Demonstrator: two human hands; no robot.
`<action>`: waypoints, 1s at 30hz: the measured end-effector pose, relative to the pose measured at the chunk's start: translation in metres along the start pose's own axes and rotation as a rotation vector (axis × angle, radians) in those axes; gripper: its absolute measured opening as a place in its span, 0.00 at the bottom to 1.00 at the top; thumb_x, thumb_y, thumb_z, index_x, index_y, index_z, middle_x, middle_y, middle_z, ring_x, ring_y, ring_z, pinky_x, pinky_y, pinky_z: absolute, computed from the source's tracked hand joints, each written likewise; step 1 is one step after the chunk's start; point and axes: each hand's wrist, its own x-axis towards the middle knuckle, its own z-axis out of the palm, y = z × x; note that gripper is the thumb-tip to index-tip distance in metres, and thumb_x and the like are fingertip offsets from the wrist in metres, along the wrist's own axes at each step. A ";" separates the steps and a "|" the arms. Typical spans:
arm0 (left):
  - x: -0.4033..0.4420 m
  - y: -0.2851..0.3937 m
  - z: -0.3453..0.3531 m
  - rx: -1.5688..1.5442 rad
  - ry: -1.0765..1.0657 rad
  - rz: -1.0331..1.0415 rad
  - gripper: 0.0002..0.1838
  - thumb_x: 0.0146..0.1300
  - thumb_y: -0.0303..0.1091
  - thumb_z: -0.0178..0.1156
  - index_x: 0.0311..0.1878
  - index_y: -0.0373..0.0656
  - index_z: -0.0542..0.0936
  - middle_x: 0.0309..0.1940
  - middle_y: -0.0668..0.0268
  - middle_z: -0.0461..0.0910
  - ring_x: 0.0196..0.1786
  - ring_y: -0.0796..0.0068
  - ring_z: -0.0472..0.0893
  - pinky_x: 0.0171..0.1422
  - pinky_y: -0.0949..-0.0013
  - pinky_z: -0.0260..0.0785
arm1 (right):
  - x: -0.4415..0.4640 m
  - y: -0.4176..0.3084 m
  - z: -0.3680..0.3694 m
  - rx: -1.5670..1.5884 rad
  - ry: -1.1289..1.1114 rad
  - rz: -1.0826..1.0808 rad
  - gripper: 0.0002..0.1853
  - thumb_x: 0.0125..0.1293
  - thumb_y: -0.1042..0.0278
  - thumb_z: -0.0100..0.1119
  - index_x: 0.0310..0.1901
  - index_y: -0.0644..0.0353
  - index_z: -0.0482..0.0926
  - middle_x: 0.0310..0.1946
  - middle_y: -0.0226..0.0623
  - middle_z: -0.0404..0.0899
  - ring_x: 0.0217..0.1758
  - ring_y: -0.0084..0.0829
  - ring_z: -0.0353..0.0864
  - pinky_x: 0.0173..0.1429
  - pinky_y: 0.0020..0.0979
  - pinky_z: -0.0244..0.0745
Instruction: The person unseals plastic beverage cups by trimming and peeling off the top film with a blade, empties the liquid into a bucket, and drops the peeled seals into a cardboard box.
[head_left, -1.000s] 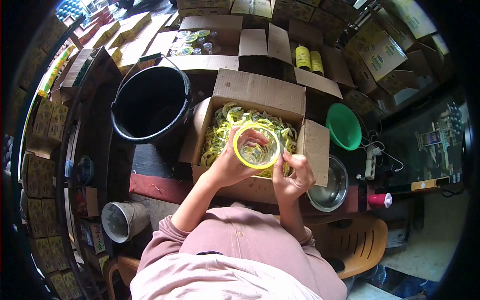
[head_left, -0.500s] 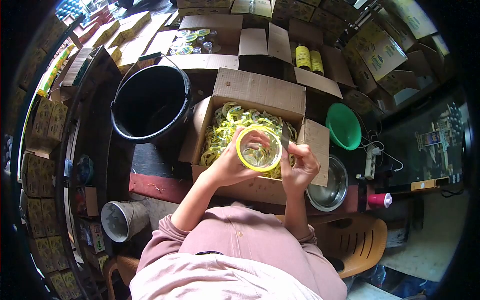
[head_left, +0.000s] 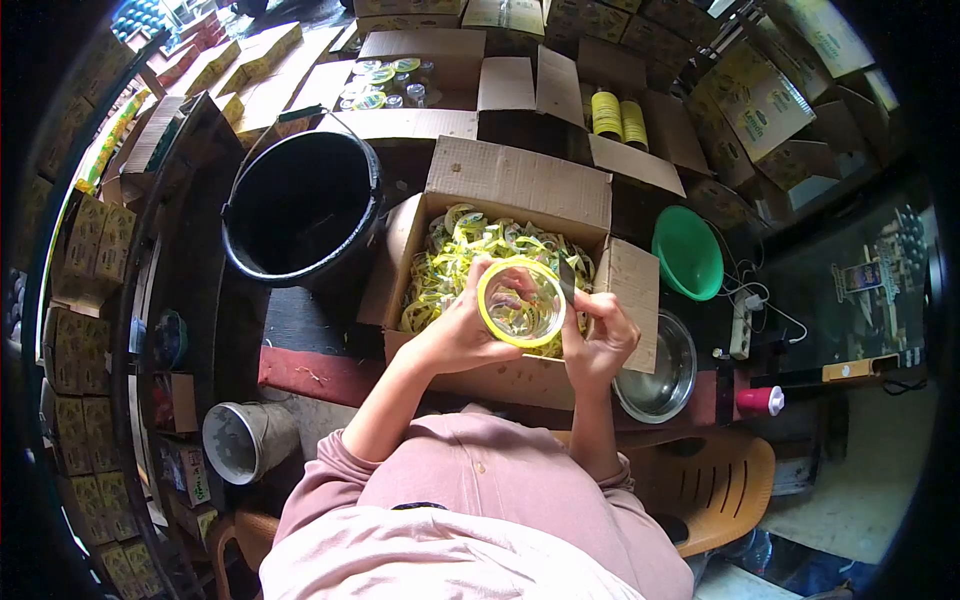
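My left hand [head_left: 452, 338] is closed around a clear plastic cup [head_left: 522, 318] with a yellow rim, its round mouth facing me. Through the clear cup, some of my fingers show. Beside the rim, my right hand [head_left: 603, 338] pinches a thin, flat blade [head_left: 568, 278], probably a small knife; its handle is hidden in the fingers. The blade's edge is close to the cup's right side, and I cannot tell if it touches. Below both hands stands an open cardboard box [head_left: 520, 180] filled with yellow and clear plastic strips [head_left: 480, 237].
A large black bucket [head_left: 300, 265] stands left of the box. To the right are a green basin [head_left: 687, 252], a metal bowl [head_left: 655, 385], a power strip [head_left: 741, 325] and a pink thread spool [head_left: 758, 401]. Farther back, one carton [head_left: 420, 122] holds cups and another [head_left: 637, 162] yellow rolls.
The cup has shifted slightly to the right and down in my left hand, with its rim turned a little. My right hand and the blade have barely moved.
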 end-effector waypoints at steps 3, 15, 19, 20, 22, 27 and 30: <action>-0.002 -0.005 -0.001 0.010 0.040 -0.032 0.38 0.41 0.25 0.68 0.54 0.40 0.54 0.46 0.60 0.66 0.52 0.69 0.71 0.58 0.67 0.64 | -0.001 -0.002 -0.002 -0.027 -0.020 -0.003 0.09 0.45 0.87 0.62 0.29 0.67 0.77 0.23 0.34 0.75 0.27 0.22 0.74 0.34 0.22 0.68; -0.002 -0.007 -0.006 0.040 -0.075 0.044 0.44 0.40 0.26 0.71 0.59 0.39 0.54 0.48 0.59 0.68 0.51 0.69 0.72 0.58 0.68 0.63 | 0.009 -0.002 -0.004 -0.079 -0.024 -0.057 0.10 0.43 0.86 0.63 0.30 0.62 0.80 0.22 0.37 0.77 0.24 0.28 0.78 0.30 0.24 0.70; 0.000 -0.010 -0.005 -0.073 -0.036 0.102 0.42 0.41 0.25 0.69 0.59 0.39 0.54 0.47 0.58 0.69 0.51 0.69 0.72 0.58 0.67 0.64 | 0.006 -0.005 -0.005 -0.124 -0.024 -0.074 0.10 0.43 0.86 0.63 0.30 0.62 0.79 0.22 0.37 0.77 0.24 0.29 0.78 0.30 0.24 0.70; 0.000 -0.008 -0.006 -0.049 -0.044 0.086 0.41 0.41 0.25 0.68 0.58 0.38 0.54 0.47 0.59 0.69 0.51 0.69 0.72 0.58 0.66 0.64 | 0.006 -0.006 -0.005 -0.139 -0.028 -0.085 0.10 0.43 0.86 0.63 0.30 0.62 0.79 0.22 0.37 0.77 0.24 0.29 0.78 0.30 0.24 0.70; 0.000 -0.004 -0.007 -0.022 -0.058 0.075 0.40 0.41 0.25 0.66 0.58 0.37 0.55 0.47 0.59 0.70 0.51 0.68 0.72 0.58 0.66 0.64 | 0.008 -0.007 -0.006 -0.168 -0.036 -0.108 0.11 0.43 0.86 0.63 0.30 0.62 0.79 0.22 0.36 0.77 0.24 0.29 0.77 0.30 0.25 0.70; 0.001 0.002 -0.010 -0.020 -0.074 0.055 0.39 0.43 0.25 0.64 0.59 0.36 0.56 0.46 0.60 0.71 0.51 0.69 0.72 0.60 0.67 0.62 | 0.013 -0.003 -0.004 -0.138 -0.087 -0.115 0.12 0.43 0.86 0.62 0.31 0.61 0.79 0.21 0.36 0.76 0.24 0.28 0.77 0.29 0.25 0.70; 0.003 0.004 -0.013 -0.052 -0.115 0.031 0.39 0.43 0.24 0.64 0.60 0.36 0.57 0.46 0.59 0.72 0.52 0.70 0.72 0.61 0.68 0.61 | 0.015 -0.006 -0.003 -0.148 -0.087 -0.111 0.11 0.43 0.89 0.61 0.29 0.63 0.78 0.21 0.36 0.76 0.24 0.27 0.76 0.31 0.24 0.69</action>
